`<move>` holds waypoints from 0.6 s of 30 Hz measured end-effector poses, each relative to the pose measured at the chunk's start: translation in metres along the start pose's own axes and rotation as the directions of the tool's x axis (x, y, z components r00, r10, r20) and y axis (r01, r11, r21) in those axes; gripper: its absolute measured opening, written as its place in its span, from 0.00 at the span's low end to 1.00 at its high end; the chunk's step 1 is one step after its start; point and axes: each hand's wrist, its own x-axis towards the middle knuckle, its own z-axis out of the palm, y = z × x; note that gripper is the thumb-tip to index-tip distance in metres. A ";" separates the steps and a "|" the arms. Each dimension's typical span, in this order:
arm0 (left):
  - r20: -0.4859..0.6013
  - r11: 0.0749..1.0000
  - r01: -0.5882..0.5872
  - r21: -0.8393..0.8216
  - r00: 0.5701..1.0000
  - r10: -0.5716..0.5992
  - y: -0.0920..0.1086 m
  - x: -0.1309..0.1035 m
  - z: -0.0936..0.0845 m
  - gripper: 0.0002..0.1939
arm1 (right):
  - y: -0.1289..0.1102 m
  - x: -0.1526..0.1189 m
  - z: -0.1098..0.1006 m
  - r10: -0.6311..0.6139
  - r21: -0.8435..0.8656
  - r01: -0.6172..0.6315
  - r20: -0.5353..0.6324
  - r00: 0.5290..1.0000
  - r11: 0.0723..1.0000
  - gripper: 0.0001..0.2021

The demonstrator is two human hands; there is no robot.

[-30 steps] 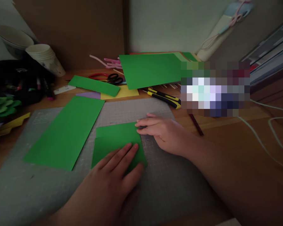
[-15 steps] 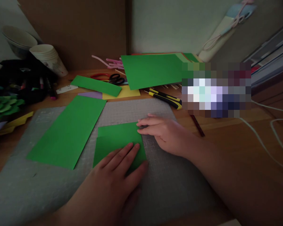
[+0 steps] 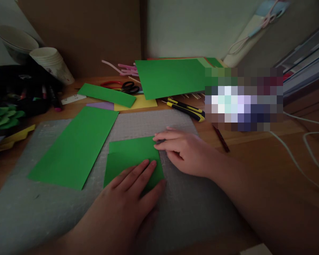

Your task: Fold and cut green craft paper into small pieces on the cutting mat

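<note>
A green paper [image 3: 130,148], folded or made of two overlapping layers, lies on the grey cutting mat [image 3: 186,219]. Across its lower part my left hand [image 3: 133,191] rests flat, fingers stretched out and holding nothing. My right hand [image 3: 183,150] touches the paper's upper right corner with its fingertips; the fingers are extended and slightly apart, and part of the thumb is hidden. To the left, a longer green sheet [image 3: 77,147] lies slanted on the mat, touched by neither hand.
Behind the mat are a green strip [image 3: 106,95], scissors [image 3: 130,87], utility knives [image 3: 187,109] and a big green sheet [image 3: 172,78]. Paper cups [image 3: 51,65] and a paper flower [image 3: 6,118] stand at left; a white cable [image 3: 289,156] lies at right.
The whole view has shifted slightly, moving the scene a little up and left. Both hands keep nearly the same place on the paper.
</note>
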 end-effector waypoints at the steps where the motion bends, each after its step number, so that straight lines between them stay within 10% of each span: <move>1: -0.005 1.000 0.000 -0.007 1.000 0.000 0.000 0.000 0.000 0.21 | -0.003 0.000 0.000 0.017 -0.007 -0.017 0.004 1.000 1.000 0.15; 18: -0.022 1.000 0.012 -0.026 1.000 -0.012 0.004 0.001 -0.003 0.18 | -0.020 0.000 -0.008 0.146 -0.178 -0.142 0.010 0.989 0.974 0.17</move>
